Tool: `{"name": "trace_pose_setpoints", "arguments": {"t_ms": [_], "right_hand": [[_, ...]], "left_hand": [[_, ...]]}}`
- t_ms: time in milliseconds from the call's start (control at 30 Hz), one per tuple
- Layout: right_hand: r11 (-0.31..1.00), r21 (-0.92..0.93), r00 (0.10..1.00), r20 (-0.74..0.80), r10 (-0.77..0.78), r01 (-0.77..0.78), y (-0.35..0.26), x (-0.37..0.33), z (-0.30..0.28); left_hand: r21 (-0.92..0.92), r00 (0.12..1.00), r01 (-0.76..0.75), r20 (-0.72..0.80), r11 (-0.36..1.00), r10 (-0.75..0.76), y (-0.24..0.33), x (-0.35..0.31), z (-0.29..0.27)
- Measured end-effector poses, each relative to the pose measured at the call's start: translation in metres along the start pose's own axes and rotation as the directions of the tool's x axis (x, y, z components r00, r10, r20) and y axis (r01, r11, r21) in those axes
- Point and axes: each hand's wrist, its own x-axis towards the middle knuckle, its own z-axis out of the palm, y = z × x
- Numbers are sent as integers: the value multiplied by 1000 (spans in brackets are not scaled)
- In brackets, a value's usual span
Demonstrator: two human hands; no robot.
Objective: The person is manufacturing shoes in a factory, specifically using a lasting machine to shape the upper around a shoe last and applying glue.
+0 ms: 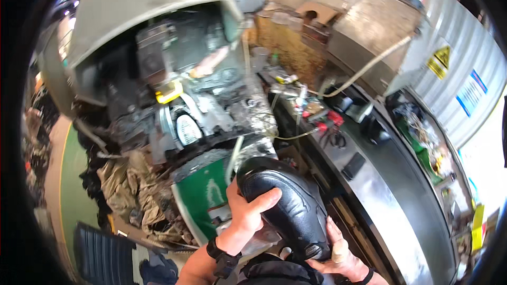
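Observation:
A black leather shoe [289,203] is held in front of me, its rounded toe pointing away and its heel toward my body. My left hand [245,211] is closed round the toe end, the thumb lying across the upper. At the heel end, my right hand [340,253] grips the shoe's side with its fingers. The underside of the shoe faces down and is hidden. Beyond it stands a hooded machine [153,5] with a yellow-edged part [169,92] and a pale patterned piece [187,129] inside.
To the right runs a dark conveyor belt [391,169] with a metal edge; a black box-shaped object [354,166] and a red-handled tool [332,120] lie along it. Crumpled tan cloth or paper [129,184] is heaped at left. A green panel [203,192] is below the machine.

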Motion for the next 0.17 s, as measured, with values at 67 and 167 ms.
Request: {"name": "trace_pose_setpoints", "arguments": {"t_ms": [67,167], "right_hand": [[992,-30,989,-82,-126,124,33,-38,-13],[982,-182,970,-229,-83,41,46,-80,-30]], "left_hand": [[-43,994,100,58,994,-97,-21,5,26],[-105,970,238,78,966,-230,-68,9,68]]}}
